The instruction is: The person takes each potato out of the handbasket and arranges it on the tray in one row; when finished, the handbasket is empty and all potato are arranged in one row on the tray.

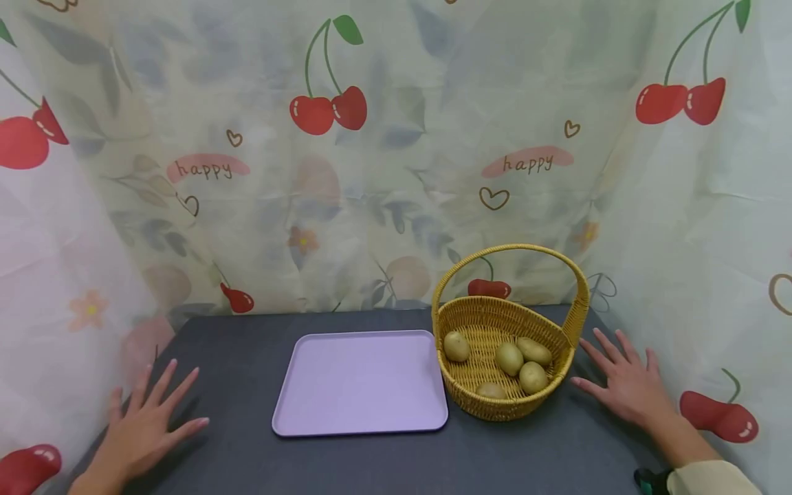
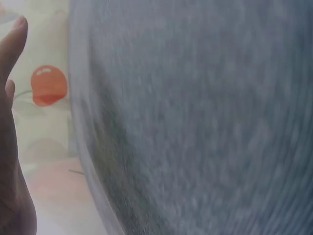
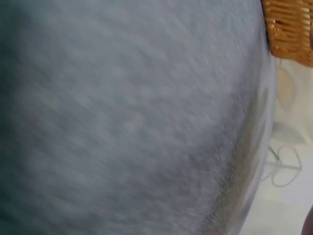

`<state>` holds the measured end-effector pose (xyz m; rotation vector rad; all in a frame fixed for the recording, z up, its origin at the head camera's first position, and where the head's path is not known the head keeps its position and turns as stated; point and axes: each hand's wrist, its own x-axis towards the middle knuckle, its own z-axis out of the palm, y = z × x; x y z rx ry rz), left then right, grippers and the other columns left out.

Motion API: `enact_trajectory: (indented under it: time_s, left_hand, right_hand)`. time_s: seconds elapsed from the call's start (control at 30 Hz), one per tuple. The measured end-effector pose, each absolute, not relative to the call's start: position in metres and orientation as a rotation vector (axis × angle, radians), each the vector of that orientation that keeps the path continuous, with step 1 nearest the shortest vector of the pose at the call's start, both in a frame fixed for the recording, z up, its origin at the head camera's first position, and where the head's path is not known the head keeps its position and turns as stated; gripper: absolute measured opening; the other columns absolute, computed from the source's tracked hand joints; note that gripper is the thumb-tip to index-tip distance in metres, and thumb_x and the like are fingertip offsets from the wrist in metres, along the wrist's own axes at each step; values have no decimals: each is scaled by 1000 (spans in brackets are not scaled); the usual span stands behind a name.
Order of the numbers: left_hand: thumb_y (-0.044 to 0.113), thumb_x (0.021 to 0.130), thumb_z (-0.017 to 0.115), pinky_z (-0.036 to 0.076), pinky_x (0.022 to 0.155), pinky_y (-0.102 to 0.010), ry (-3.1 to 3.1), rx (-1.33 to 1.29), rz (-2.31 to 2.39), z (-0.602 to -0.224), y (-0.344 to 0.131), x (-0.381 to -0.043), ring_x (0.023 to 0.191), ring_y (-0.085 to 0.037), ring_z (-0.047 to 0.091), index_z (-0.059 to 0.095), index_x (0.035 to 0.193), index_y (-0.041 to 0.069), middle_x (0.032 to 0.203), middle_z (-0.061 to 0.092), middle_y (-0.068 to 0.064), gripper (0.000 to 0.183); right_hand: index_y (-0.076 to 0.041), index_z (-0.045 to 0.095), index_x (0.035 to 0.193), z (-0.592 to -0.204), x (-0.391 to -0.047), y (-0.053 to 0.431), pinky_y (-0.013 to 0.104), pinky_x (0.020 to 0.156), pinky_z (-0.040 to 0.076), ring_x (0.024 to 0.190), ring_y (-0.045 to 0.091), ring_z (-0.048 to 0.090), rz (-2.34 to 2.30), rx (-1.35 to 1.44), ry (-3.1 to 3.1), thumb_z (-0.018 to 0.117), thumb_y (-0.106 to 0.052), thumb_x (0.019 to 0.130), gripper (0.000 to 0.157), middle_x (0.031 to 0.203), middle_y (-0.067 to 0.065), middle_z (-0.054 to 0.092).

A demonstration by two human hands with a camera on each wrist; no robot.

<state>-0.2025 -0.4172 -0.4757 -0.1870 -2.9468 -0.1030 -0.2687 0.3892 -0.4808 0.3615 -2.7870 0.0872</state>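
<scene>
A yellow wicker basket with a tall arched handle stands at the right of the table, tilted toward me in view. Several potatoes lie inside it. Left of the basket lies a flat lilac tray with nothing on it, its right edge close to the basket. My right hand is just right of the basket, fingers spread, holding nothing. Over at the left edge of the table, my left hand has its fingers spread and holds nothing. In the right wrist view, part of the basket shows at the top corner.
Dark grey cloth covers the table. A printed curtain with cherries and hearts hangs behind it and along both sides. A dark band shows at the right wrist, by a pale sleeve.
</scene>
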Motion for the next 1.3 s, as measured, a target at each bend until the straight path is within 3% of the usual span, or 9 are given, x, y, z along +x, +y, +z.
enact_trajectory:
  time_s: [0.17, 0.4, 0.5, 0.63, 0.9, 1.07, 1.13, 1.23, 1.3]
  left_hand:
    - [66, 86, 56, -23, 97, -70, -2861, -207, -156, -471, -406, -201, 141, -43, -22, 9, 157, 30, 160, 2, -19, 92]
    - [51, 87, 66, -24, 104, -56, -2695, -298, -302, -458, -388, -199, 144, -40, -10, 15, 157, 28, 162, 2, -13, 90]
    - [41, 86, 70, -15, 109, -58, -2605, -360, -423, -451, -380, -199, 145, -41, -1, 21, 156, 23, 162, 6, -13, 88]
    - [26, 82, 74, -1, 112, -60, -2489, -432, -606, -441, -370, -197, 145, -40, 6, 27, 155, 19, 162, 10, -12, 87]
    - [15, 81, 72, 3, 107, -69, -2387, -446, -890, -427, -342, -195, 144, -37, 8, 28, 155, 20, 162, 10, -6, 86]
    - [9, 81, 69, 2, 105, -71, -2302, -481, -1042, -419, -326, -197, 145, -22, 9, 28, 155, 18, 162, 12, -2, 85]
    - [4, 80, 67, 4, 109, -63, -2257, -505, -1101, -416, -321, -199, 145, -16, 10, 29, 154, 16, 162, 13, -1, 85]
    - [-3, 76, 68, 12, 114, -39, -2180, -540, -1140, -415, -314, -203, 143, -11, 15, 29, 154, 11, 161, 16, -5, 88]
    - [-8, 72, 69, 19, 110, -22, -2134, -548, -1163, -415, -310, -205, 142, -9, 20, 28, 153, 8, 160, 18, -7, 92]
  right_hand:
    - [-26, 21, 156, -482, -264, 383, 77, 98, 4, 146, 36, -3, 118, 392, -2722, 57, -61, 88, 84, 160, 12, 18]
    - [-25, 25, 155, -475, -243, 366, 74, 103, -3, 146, 35, 0, 287, 381, -2590, 66, -53, 86, 85, 161, 9, 15]
    - [-23, 29, 154, -469, -234, 356, 69, 106, -6, 146, 35, 3, 361, 389, -2508, 69, -49, 84, 84, 161, 9, 17]
    - [-20, 36, 152, -459, -228, 339, 68, 107, 0, 146, 35, 8, 462, 445, -2396, 72, -45, 82, 82, 160, 8, 21]
    - [-13, 43, 148, -432, -230, 300, 63, 111, 6, 144, 39, 14, 631, 617, -2246, 66, -53, 87, 76, 156, 14, 27]
    - [-12, 40, 149, -418, -235, 278, 61, 111, 11, 144, 38, 12, 781, 713, -2244, 71, -36, 88, 73, 158, 14, 25]
    - [-15, 37, 151, -412, -238, 269, 65, 108, 15, 144, 36, 12, 845, 722, -2288, 73, -26, 87, 74, 159, 11, 22]
    - [-20, 33, 153, -404, -245, 255, 70, 102, 21, 144, 35, 15, 919, 735, -2386, 69, -20, 90, 72, 160, 5, 18]
    - [-22, 31, 153, -398, -250, 246, 69, 100, 26, 143, 36, 18, 952, 757, -2451, 65, -20, 93, 69, 160, 3, 18]
